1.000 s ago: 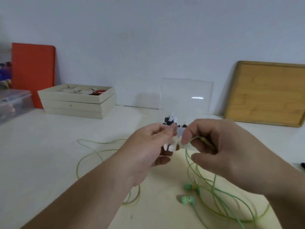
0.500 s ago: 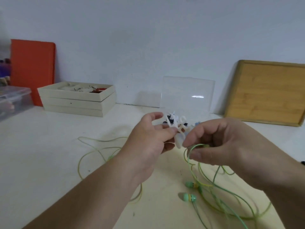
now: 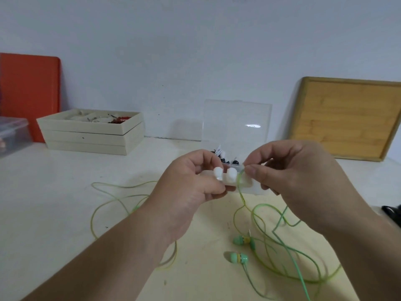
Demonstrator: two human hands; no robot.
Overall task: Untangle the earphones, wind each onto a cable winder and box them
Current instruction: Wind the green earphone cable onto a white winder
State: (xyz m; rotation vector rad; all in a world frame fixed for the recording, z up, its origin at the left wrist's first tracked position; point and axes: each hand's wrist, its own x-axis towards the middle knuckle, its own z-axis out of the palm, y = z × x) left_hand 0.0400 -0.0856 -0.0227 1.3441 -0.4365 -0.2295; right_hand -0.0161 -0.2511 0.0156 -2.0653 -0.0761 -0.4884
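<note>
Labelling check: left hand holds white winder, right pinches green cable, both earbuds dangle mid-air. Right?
No: the head view shows the earbuds lying on the table. The rest holds: left hand holds the winder, right hand pinches the cable.

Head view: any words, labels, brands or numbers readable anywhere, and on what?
None readable. The white plastic cable winder, green earphones, clear plastic box lid, orange board, wooden tray and cream stacked trays all show plain surfaces; the bright mark on the lid is glare, not print.
</note>
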